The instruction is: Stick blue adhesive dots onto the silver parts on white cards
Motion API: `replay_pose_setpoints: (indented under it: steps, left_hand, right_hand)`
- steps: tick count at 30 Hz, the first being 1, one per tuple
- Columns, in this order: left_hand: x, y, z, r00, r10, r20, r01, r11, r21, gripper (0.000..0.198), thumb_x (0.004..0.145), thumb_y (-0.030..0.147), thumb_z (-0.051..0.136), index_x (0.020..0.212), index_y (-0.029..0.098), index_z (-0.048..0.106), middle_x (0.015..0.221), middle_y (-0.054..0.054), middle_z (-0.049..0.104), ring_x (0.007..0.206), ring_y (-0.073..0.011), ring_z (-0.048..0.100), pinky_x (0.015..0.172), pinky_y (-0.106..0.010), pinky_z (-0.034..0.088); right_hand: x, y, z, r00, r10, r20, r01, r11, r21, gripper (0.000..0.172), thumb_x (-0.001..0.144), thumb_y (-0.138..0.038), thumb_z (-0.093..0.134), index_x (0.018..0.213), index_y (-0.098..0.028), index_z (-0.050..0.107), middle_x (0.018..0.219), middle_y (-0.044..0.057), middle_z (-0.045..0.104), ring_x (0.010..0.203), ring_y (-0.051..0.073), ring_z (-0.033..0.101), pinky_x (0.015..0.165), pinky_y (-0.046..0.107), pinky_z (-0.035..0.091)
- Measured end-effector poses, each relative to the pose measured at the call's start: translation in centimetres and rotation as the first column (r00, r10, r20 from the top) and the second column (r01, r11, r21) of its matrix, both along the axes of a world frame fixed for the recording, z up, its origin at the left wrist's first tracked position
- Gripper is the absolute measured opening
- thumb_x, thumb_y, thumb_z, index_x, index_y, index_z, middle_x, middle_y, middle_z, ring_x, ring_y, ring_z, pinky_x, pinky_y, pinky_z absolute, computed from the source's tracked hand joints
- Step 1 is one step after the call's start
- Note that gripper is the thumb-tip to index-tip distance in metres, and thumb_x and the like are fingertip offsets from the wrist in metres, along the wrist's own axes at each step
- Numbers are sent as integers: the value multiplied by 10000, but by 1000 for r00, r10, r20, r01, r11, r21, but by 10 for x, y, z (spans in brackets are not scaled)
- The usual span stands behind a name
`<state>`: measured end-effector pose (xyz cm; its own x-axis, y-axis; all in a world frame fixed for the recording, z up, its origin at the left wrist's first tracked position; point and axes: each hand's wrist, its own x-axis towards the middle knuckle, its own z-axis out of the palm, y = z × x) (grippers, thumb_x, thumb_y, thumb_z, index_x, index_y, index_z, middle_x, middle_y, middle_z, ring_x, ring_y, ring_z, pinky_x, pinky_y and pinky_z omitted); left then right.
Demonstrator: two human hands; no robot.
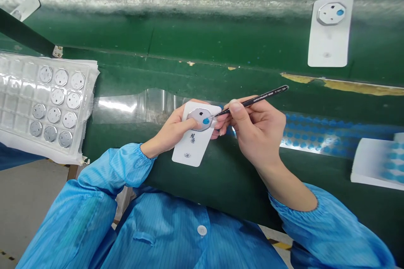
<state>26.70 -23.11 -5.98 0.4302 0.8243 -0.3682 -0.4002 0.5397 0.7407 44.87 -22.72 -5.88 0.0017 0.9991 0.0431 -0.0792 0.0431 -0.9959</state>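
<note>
My left hand (172,132) grips a white rectangular card (192,147) that carries a silver octagonal metal part (198,117). Its thumb presses on the edge of that part. A small blue round sticker (206,121) sits on the part. My right hand (255,130) pinches black tweezers (252,101) like a pen, and their tip touches the part right beside the blue sticker. Both hands rest over a green conveyor belt (221,50).
A clear blister tray (19,92) with several silver octagonal parts lies at the left. Another white card with a part and blue sticker (330,31) lies on the belt at upper right. A sheet of blue dot stickers (318,134) and a white stack (378,164) lie at the right.
</note>
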Motion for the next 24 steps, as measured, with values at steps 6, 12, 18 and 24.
replay_pose_setpoints:
  steps: [6,12,18,24]
  left_hand:
    - [1,0,2,1000,4,13,-3,1000,-23,404,740,181,723,1135,178,636,944,-32,740,837,-244,747,802,-406,631]
    - [1,0,2,999,-8,31,9,1000,-24,405,742,192,733,1132,178,626,931,-27,734,842,-253,763,812,-416,641]
    - [2,0,1,1000,-2,21,2,1000,-23,415,731,206,745,1127,177,624,922,-25,741,832,-249,759,804,-398,635]
    - [1,-1,-2,1000,8,-13,-8,999,40,389,793,251,795,1137,175,628,962,-36,740,835,-232,747,769,-356,621]
  right_hand:
    - [-1,-1,3,1000,-12,13,12,1000,0,272,953,-505,784,893,-247,722,693,16,737,566,196,711,475,321,596]
    - [-2,-1,5,1000,-9,20,9,1000,3,284,953,-503,784,892,-233,720,694,13,731,569,192,712,487,318,603]
    - [-2,-2,2,999,-16,31,16,999,28,265,964,-499,773,907,-244,723,690,13,731,580,204,722,498,333,615]
    - [-2,-3,1,999,-17,46,15,999,41,255,974,-503,758,916,-258,719,694,18,735,577,202,719,484,328,604]
